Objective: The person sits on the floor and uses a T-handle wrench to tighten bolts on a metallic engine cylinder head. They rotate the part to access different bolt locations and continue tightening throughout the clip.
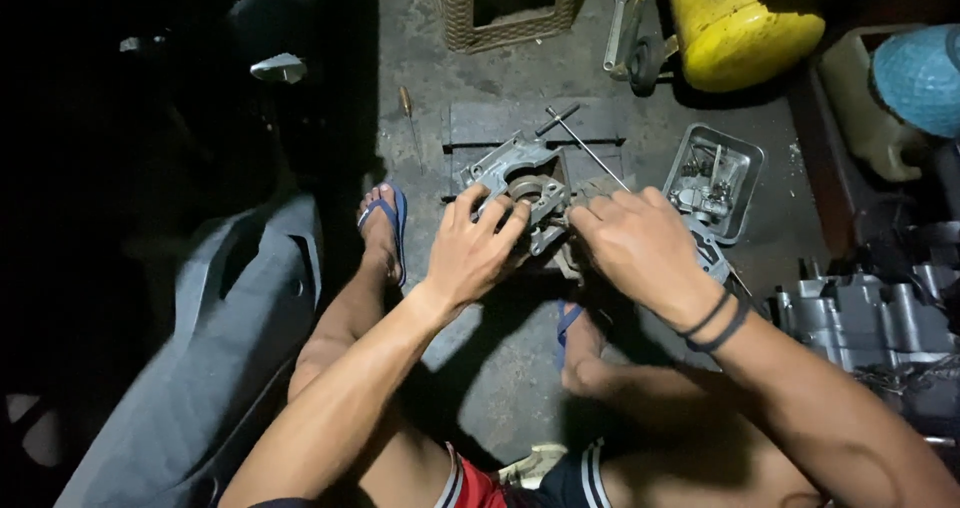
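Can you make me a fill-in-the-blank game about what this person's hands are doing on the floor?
1. Both the left hand and the right hand rest on a grey ____ engine part.
2. The little metal tray of small parts lies to the ____ of the hands.
3. The big tank at the top is coloured ____.
4. The flip-flop on the foot has ____ straps.

Missing words: metal; right; yellow; blue

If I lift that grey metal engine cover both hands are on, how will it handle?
The engine cover looks like cast metal, so probably stiff and heavy for its size. Its flat, irregular shape suggests it won't roll. Both the left hand and right hand grip it; possibly oily, so slippery.
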